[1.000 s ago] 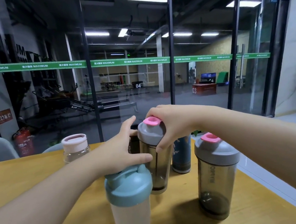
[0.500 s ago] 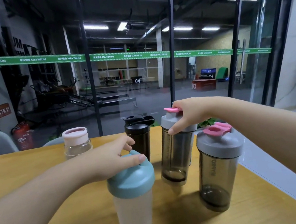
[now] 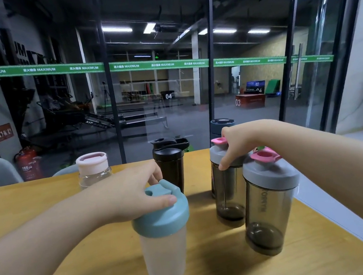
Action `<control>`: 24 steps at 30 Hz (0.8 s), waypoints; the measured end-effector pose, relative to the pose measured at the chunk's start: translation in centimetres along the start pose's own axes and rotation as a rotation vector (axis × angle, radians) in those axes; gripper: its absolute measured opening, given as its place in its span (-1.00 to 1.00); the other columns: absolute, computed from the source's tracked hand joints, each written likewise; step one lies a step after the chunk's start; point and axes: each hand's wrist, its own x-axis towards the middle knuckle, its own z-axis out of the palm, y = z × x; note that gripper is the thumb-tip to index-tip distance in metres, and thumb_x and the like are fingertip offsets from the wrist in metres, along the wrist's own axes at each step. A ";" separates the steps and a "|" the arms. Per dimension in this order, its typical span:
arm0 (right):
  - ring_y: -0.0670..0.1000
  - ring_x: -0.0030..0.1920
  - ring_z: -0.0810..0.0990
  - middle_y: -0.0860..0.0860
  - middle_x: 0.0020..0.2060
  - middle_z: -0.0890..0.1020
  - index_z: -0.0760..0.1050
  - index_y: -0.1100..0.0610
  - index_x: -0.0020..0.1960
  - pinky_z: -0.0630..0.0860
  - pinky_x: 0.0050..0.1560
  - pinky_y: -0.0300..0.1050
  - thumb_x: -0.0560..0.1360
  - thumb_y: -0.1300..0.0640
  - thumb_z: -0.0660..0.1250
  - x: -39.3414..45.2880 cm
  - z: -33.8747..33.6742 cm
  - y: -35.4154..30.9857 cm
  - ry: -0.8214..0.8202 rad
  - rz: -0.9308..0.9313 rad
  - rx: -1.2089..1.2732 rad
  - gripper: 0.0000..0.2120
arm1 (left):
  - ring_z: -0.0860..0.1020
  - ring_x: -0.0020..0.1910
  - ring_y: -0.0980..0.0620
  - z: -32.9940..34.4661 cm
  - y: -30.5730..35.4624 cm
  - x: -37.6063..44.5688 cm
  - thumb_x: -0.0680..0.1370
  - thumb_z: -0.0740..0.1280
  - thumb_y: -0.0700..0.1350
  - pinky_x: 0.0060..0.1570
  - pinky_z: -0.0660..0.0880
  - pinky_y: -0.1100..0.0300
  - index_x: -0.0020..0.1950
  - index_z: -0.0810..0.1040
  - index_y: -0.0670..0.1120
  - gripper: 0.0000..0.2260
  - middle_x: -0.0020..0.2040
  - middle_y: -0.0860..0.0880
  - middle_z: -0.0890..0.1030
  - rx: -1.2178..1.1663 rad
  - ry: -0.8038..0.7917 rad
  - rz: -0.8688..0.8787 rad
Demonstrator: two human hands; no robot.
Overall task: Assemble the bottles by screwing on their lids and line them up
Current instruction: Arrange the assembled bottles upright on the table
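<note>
A person's two bare hands work among shaker bottles on a yellow wooden table (image 3: 44, 205), all of which appear to carry their lids, so the job looks to have passed from screwing to lining up. The right hand (image 3: 235, 143) is curled over the grey lid of a smoky bottle with a pink flip cap (image 3: 227, 191), thumb pressed down the lid's side, and seems to be setting it just behind a matching grey-lidded bottle (image 3: 269, 213) at the table's right edge; whether its base rests fully on the wood cannot be told. The left hand (image 3: 135, 196) lies half-closed on the teal lid of a frosted bottle (image 3: 165, 245) nearest the camera, thumb across the dome, fingers hooked behind the spout. A black bottle (image 3: 170, 165), a clear bottle with a pale pink lid (image 3: 93, 169) and a dark blue bottle (image 3: 222, 126) stand farther back. Next, probably, sliding the frosted bottle into the row without tipping it
</note>
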 end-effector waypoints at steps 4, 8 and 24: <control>-0.01 -0.24 0.47 0.02 -0.17 0.49 0.38 0.20 0.23 0.36 -0.35 -0.19 0.36 -0.18 0.45 -0.3 -0.2 -0.1 -0.024 0.041 0.016 -0.37 | 0.46 -0.08 0.29 0.3 0.1 -0.1 0.48 0.26 0.29 -0.16 0.41 0.35 0.16 0.35 0.16 -0.65 0.05 0.24 0.49 -0.023 -0.037 -0.039; 0.04 -0.14 0.48 0.01 -0.15 0.47 0.29 0.17 0.28 0.39 -0.28 -0.16 0.34 -0.18 0.47 -0.6 -0.1 0.3 -0.026 0.064 0.015 -0.30 | 0.53 -0.02 0.16 0.6 0.1 -0.1 0.47 0.23 0.32 0.04 0.51 0.14 0.14 0.36 0.18 -0.65 0.05 0.16 0.54 -0.028 -0.049 -0.069; 0.08 -0.01 0.51 0.03 -0.02 0.49 0.22 0.11 0.25 0.45 -0.07 -0.06 0.24 -0.26 0.51 -0.8 0.8 2.1 -0.025 0.109 -0.008 -0.20 | 0.44 -0.25 0.13 1.5 1.4 0.3 0.55 0.19 0.22 -0.32 0.34 0.25 0.03 0.38 0.00 -0.70 -0.15 0.09 0.49 -0.103 0.066 -0.081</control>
